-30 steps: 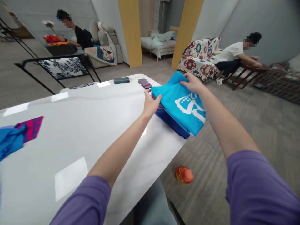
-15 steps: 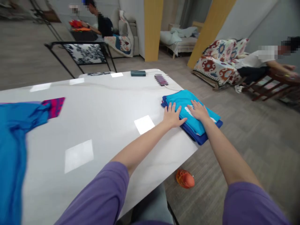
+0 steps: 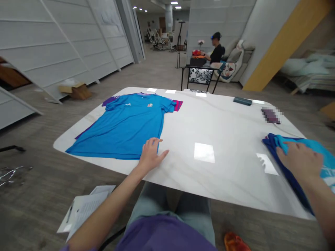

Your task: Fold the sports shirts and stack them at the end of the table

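Observation:
A blue jersey (image 3: 125, 125) lies spread flat on the left half of the white table (image 3: 217, 139), over a purple and pink garment (image 3: 178, 104) whose edges show. My left hand (image 3: 151, 155) rests open on the table at the jersey's lower right corner, fingers touching its hem. My right hand (image 3: 300, 161) lies flat and open on a stack of folded shirts (image 3: 293, 167), turquoise over dark blue, at the table's right edge.
A dark teal box (image 3: 242, 101) and a phone (image 3: 270, 115) lie at the table's far right. Papers (image 3: 83, 209) and an orange shoe (image 3: 235, 242) are on the floor near me. A black chair (image 3: 200, 75) stands beyond the table; a person (image 3: 216, 52) sits farther back.
The folded turquoise shirt was set down on the stack and pressed. My view swung left; my left hand left the stack and moved to the spread jersey. My right hand stays on the stack.

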A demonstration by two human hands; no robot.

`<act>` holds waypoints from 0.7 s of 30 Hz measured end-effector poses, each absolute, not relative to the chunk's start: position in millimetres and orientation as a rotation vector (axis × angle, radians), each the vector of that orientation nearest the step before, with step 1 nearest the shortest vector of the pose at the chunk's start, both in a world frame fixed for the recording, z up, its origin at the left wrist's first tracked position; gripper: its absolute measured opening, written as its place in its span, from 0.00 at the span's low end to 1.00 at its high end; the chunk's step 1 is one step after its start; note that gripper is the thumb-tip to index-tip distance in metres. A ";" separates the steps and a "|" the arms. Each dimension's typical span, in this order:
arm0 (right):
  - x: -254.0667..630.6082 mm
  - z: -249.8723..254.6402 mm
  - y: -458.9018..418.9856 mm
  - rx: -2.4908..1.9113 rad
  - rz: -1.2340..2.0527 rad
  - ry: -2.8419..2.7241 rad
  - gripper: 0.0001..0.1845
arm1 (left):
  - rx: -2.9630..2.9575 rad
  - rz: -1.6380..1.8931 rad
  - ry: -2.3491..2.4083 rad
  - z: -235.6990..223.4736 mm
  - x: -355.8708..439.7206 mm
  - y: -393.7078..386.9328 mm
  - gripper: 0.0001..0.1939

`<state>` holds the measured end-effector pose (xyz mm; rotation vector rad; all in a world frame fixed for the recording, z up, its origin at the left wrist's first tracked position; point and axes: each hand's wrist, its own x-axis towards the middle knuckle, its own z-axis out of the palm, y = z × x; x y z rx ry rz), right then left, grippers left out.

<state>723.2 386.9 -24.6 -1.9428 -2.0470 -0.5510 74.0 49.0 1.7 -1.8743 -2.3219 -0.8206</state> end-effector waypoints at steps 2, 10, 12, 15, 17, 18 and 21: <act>636.5 -7.6 380.2 -1.831 -0.347 -2.176 0.36 | -1.719 -0.828 -2.406 -14.0 27.9 17.5 0.23; 291.2 12.9 381.2 -1.565 0.322 -2.472 0.22 | -1.987 -0.908 -2.277 -32.9 -24.4 -4.8 0.24; 223.0 7.4 400.3 -1.514 0.373 -2.498 0.21 | -2.059 -0.949 -2.252 -32.5 -30.7 -2.9 0.18; 133.2 1.5 439.7 -1.462 0.441 -2.499 0.20 | -2.059 -1.053 -2.273 -33.3 -40.7 0.4 0.10; 82.1 0.1 468.6 -1.446 0.478 -2.473 0.20 | -2.045 -1.120 -2.287 -34.5 -46.1 3.4 0.08; 59.6 -0.3 482.6 -1.444 0.491 -2.450 0.22 | -2.037 -1.147 -2.292 -35.2 -48.4 5.1 0.07; 5.8 -1.8 518.6 -1.462 0.499 -2.365 0.27 | -2.005 -1.204 -2.295 -37.7 -53.7 9.9 0.07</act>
